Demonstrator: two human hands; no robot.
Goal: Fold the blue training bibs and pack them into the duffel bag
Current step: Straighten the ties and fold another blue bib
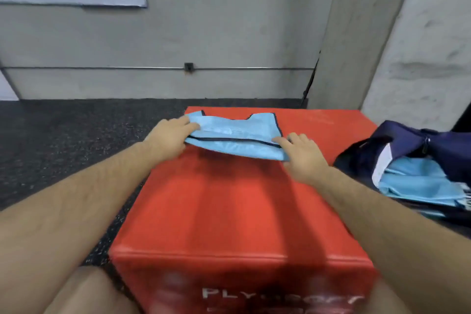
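Observation:
A light blue training bib (234,135) with dark trim lies folded over on the far part of a red padded box (229,201). My left hand (169,139) pinches the bib's left end between thumb and fingers. At the bib's right end, my right hand (303,151) grips the near corner. A navy duffel bag (418,145) lies open to the right of the box. Inside it are other folded blue bibs (418,181).
Dark speckled rubber floor (63,135) spreads to the left of the box. A grey concrete wall (204,33) with a thin metal conduit runs behind, and a concrete pillar (420,46) rises at the right. My bare knee (86,290) shows at the bottom left.

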